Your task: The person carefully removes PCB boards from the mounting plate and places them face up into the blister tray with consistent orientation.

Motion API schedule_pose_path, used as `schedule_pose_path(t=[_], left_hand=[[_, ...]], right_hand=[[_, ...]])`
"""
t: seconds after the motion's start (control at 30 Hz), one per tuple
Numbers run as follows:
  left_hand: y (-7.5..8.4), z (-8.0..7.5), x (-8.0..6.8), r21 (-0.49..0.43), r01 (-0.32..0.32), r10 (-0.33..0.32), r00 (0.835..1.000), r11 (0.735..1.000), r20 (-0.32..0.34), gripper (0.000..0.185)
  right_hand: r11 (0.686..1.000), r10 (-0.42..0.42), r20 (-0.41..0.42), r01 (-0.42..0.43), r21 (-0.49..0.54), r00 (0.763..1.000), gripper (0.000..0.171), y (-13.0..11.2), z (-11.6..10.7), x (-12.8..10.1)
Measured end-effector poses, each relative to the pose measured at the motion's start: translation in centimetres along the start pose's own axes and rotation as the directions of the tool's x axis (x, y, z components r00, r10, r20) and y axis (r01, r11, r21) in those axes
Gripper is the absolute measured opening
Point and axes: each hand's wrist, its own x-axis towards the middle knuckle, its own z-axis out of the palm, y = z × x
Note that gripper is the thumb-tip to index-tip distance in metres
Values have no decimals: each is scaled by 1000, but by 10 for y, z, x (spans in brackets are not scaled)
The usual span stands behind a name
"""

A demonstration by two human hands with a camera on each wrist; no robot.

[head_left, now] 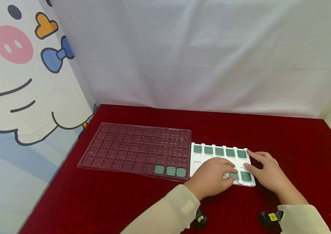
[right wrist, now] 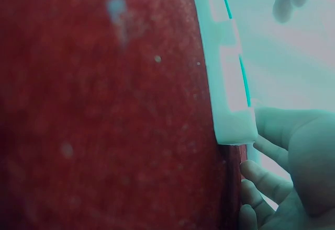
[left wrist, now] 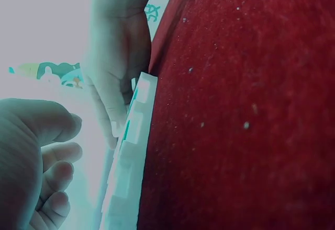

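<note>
So both hands are sitting on the white tray (head_left: 196,162) at the near right. Left hand (head_left: 213,177) looks to be pinching a green chip (head_left: 234,176); right hand (head_left: 266,174) is steadying the edge, fingers relaxed. Next probably calls for a careful lift toward the clear tray (head_left: 136,149) on the left.

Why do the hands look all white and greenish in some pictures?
Head view: even light, sharp; left hand and right hand look natural on the white tray. Left wrist view: glare washes out the tray edge, teal tint. Right wrist view: red cloth blurred, background overexposed.
</note>
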Motion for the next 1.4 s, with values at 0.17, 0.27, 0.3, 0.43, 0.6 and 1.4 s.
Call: schedule_pose_path(t=[0.17, 0.27, 0.3, 0.43, 0.6, 1.4], left_hand=[[0, 5, 1, -2, 4, -4, 1000, 1000, -6, 24], [0, 8, 1, 1, 2, -2, 1000, 1000, -2, 24], [0, 8, 1, 3, 2, -2, 1000, 1000, 0, 24], [0, 10, 2, 14, 5, -5, 1000, 1000, 9, 24], [0, 12, 2, 15, 18, -19, 999, 1000, 36, 25], [2, 19, 8, 88, 62, -67, 996, 994, 62, 21]], right_hand=[[1000, -3, -4, 3, 0, 1000, 69, 0, 1, 0], [1000, -3, -3, 3, -1, 1000, 69, 0, 0, 0], [1000, -3, -3, 3, -1, 1000, 69, 0, 0, 0], [1000, -4, -2, 4, -1, 1000, 69, 0, 0, -1], [1000, -6, -3, 6, 1, 1000, 68, 0, 0, -1], [1000, -10, -3, 10, 3, 1000, 68, -2, 0, -1]])
